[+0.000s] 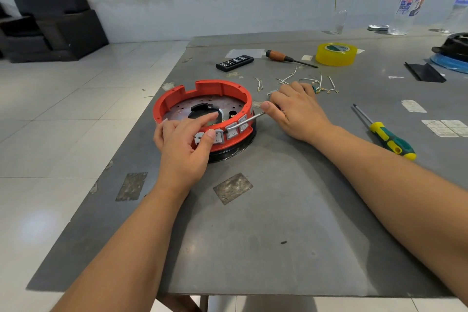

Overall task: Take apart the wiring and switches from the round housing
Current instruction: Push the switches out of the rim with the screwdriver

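Round red housing (177,97) sits left of frame centre on the grey surface (278,210), on a dark base ring. Perforated metal plate inside. Row of grey rocker switches (231,130) along its near wall, seated in their slots.

Left hand (183,145) grips the housing's near-left rim: thumb presses the outer face of the leftmost switch, index finger reaches over the rim to the inside, other fingers curl against the outer wall.

Right hand (296,111), just right of the housing, is closed around a thin metal tool (249,119); thumb on top of the shaft. Tool tip sits at the upper edge of a middle switch. Tool handle hidden in the palm; a bit of green shows past the fingers.

Loose white wires (304,81) with brass terminals lie scattered just above the right hand, off the housing.

Upper centre: black bit case (234,62), wood-handled screwdriver (286,57), yellow tape roll (336,54). Right of the hand: green-yellow screwdriver (387,134), flat on the surface, untouched. Far upper right: clear plastic bottle (407,5) and a black object on a blue one, partly cut by the frame edge.
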`<move>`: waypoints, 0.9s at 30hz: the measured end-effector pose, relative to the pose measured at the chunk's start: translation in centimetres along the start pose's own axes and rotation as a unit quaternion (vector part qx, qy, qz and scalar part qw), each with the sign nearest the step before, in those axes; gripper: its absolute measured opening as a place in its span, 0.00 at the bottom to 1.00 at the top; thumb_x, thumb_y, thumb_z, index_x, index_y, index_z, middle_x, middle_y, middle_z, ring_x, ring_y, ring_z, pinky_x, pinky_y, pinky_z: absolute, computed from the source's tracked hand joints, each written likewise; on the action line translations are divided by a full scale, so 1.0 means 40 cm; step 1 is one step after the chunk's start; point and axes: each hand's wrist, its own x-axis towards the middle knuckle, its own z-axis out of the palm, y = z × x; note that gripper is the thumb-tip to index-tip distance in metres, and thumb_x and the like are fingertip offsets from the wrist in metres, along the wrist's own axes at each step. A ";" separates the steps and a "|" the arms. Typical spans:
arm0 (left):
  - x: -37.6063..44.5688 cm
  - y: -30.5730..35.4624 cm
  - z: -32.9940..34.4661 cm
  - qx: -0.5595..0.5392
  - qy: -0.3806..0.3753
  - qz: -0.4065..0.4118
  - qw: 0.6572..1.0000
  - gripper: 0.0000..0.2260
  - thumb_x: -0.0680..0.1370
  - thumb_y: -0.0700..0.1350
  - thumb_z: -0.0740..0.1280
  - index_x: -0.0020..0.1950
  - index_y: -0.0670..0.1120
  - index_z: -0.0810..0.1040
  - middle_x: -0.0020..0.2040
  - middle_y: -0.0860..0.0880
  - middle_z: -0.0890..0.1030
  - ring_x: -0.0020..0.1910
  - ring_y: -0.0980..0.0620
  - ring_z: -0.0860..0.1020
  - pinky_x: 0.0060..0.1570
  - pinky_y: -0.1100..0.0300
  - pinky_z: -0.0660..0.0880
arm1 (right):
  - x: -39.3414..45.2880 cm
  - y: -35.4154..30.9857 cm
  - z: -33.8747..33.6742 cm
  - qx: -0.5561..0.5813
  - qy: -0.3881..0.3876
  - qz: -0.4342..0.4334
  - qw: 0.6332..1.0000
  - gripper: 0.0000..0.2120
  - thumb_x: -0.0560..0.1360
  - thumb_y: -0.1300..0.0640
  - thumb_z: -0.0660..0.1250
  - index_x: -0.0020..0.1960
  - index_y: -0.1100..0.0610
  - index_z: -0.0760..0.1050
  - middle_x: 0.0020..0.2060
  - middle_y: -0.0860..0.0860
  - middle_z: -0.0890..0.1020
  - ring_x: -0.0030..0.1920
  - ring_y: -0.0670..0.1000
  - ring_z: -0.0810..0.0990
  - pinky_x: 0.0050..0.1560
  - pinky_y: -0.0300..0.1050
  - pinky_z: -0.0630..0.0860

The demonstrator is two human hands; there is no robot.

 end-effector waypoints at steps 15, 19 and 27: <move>-0.003 0.007 -0.001 -0.009 -0.002 -0.003 1.000 0.11 0.81 0.53 0.62 0.60 0.63 0.80 0.52 0.65 0.78 0.59 0.66 0.63 0.76 0.42 0.53 | -0.118 -0.027 -0.090 -0.161 0.056 0.028 0.985 0.32 0.83 0.32 0.45 0.40 0.53 0.76 0.40 0.52 0.79 0.47 0.57 0.74 0.57 0.55 0.66; -0.003 0.003 -0.004 -0.004 -0.002 -0.002 1.000 0.12 0.82 0.53 0.62 0.61 0.62 0.81 0.55 0.60 0.80 0.61 0.63 0.64 0.76 0.41 0.53 | -0.153 -0.047 -0.102 -0.192 0.064 0.041 0.978 0.34 0.83 0.32 0.44 0.41 0.54 0.77 0.39 0.54 0.79 0.47 0.58 0.75 0.58 0.55 0.66; -0.002 -0.001 -0.002 0.004 -0.007 -0.005 1.000 0.14 0.82 0.55 0.61 0.64 0.61 0.82 0.59 0.59 0.81 0.65 0.58 0.66 0.76 0.48 0.51 | -0.167 -0.085 -0.102 -0.202 0.031 0.084 0.975 0.34 0.82 0.31 0.44 0.41 0.53 0.77 0.38 0.53 0.79 0.46 0.57 0.74 0.56 0.55 0.67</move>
